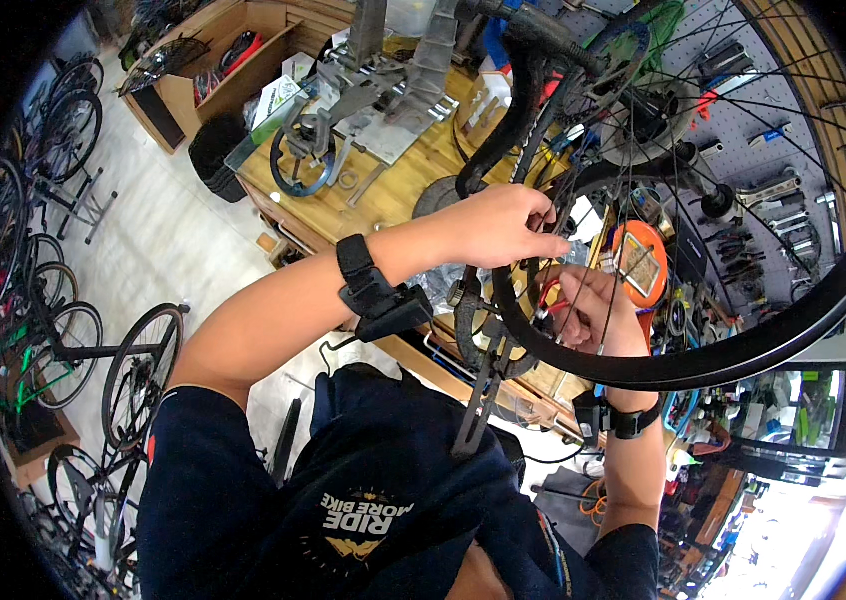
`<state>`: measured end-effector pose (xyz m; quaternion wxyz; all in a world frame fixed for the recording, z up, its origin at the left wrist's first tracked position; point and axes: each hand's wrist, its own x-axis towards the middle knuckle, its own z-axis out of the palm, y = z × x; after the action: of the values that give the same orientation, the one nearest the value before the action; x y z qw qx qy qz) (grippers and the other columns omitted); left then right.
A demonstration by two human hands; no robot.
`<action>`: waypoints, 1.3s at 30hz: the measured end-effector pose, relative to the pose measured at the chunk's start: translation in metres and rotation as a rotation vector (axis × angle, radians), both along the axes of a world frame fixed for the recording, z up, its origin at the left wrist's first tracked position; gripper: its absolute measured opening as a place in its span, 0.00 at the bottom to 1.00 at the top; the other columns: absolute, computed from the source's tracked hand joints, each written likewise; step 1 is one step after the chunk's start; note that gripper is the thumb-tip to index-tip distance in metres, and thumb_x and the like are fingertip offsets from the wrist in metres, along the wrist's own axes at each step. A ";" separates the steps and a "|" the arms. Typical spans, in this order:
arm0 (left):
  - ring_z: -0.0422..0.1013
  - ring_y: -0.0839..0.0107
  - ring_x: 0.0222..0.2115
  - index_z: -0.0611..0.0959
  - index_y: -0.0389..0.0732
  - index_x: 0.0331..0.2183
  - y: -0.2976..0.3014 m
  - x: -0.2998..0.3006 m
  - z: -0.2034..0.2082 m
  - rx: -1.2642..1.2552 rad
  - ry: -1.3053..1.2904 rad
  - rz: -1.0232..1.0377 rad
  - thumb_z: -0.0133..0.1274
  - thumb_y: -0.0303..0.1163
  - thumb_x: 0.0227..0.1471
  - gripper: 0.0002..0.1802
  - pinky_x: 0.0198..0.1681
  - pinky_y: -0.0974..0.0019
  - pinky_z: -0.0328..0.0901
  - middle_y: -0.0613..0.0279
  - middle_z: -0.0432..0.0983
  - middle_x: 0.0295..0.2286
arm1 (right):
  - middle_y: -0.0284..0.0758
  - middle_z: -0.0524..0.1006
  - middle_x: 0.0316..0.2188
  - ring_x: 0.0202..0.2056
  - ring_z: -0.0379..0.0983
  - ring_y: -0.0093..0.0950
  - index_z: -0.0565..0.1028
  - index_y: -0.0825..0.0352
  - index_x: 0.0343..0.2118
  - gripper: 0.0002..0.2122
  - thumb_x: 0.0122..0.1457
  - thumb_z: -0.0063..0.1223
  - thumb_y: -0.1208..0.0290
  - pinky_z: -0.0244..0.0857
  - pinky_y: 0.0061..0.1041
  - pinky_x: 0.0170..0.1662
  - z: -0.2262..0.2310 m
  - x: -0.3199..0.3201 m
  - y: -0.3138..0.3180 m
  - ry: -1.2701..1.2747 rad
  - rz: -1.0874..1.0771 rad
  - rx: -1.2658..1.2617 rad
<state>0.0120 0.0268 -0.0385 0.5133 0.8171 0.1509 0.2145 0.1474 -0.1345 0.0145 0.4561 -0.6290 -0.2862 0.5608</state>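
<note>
A black-rimmed bicycle wheel (pixel 733 372) stands tilted at the right, its thin spokes fanning out from a hub (pixel 646 118). My left hand (pixel 508 228) reaches across to the near left part of the wheel, thumb and fingers curled about the rim and spokes; its fingertips are partly hidden. Just below it, my right hand (pixel 595 312) is seen through the spokes, closed round a small red spoke wrench (pixel 550 297). Beneath the hands, a dark metal stand arm (pixel 483 400) slants down toward my shirt.
A wooden workbench (pixel 398 195) carries a metal fixture (pixel 383 120) and a blue-rimmed ring (pixel 288 180). An orange round tray (pixel 643 262) lies behind the spokes. Tools hang on a pegboard (pixel 743 130) at the right. Several bicycles (pixel 73 345) stand along the left.
</note>
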 end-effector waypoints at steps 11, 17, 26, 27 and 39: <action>0.73 0.62 0.26 0.79 0.30 0.38 0.006 0.002 -0.007 0.047 0.045 -0.010 0.60 0.49 0.49 0.29 0.32 0.63 0.66 0.49 0.76 0.27 | 0.24 0.70 0.21 0.19 0.60 0.12 0.73 0.72 0.45 0.14 0.65 0.49 0.65 0.53 0.14 0.22 -0.005 -0.003 0.009 -0.013 0.148 0.072; 0.74 0.59 0.28 0.79 0.30 0.40 0.008 0.004 -0.010 0.071 0.047 0.001 0.59 0.51 0.50 0.31 0.34 0.62 0.67 0.48 0.76 0.28 | 0.29 0.75 0.28 0.22 0.64 0.14 0.71 0.72 0.49 0.16 0.64 0.50 0.65 0.59 0.13 0.25 -0.013 -0.003 0.013 -0.402 0.300 0.064; 0.75 0.52 0.35 0.77 0.29 0.45 0.009 0.006 -0.011 0.124 0.039 0.009 0.58 0.51 0.51 0.34 0.40 0.60 0.68 0.42 0.78 0.35 | 0.30 0.76 0.28 0.23 0.68 0.14 0.73 0.71 0.44 0.13 0.64 0.51 0.66 0.64 0.14 0.27 -0.017 0.008 0.019 0.218 0.268 0.052; 0.75 0.51 0.36 0.77 0.28 0.46 0.010 0.006 -0.011 0.132 0.030 0.007 0.58 0.51 0.51 0.34 0.40 0.59 0.68 0.42 0.78 0.35 | 0.30 0.76 0.28 0.23 0.68 0.14 0.73 0.71 0.43 0.13 0.63 0.52 0.65 0.64 0.14 0.27 -0.021 0.010 0.019 0.070 0.295 0.050; 0.74 0.50 0.36 0.76 0.28 0.46 0.010 0.006 -0.008 0.076 0.047 -0.051 0.56 0.50 0.52 0.33 0.41 0.59 0.67 0.41 0.77 0.36 | 0.33 0.76 0.37 0.26 0.68 0.15 0.70 0.69 0.50 0.19 0.62 0.54 0.61 0.63 0.14 0.30 -0.034 0.028 0.021 0.217 0.443 0.049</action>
<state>0.0176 0.0367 -0.0463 0.4834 0.8446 0.1335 0.1876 0.1756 -0.1131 -0.0194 0.3652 -0.4757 -0.3801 0.7042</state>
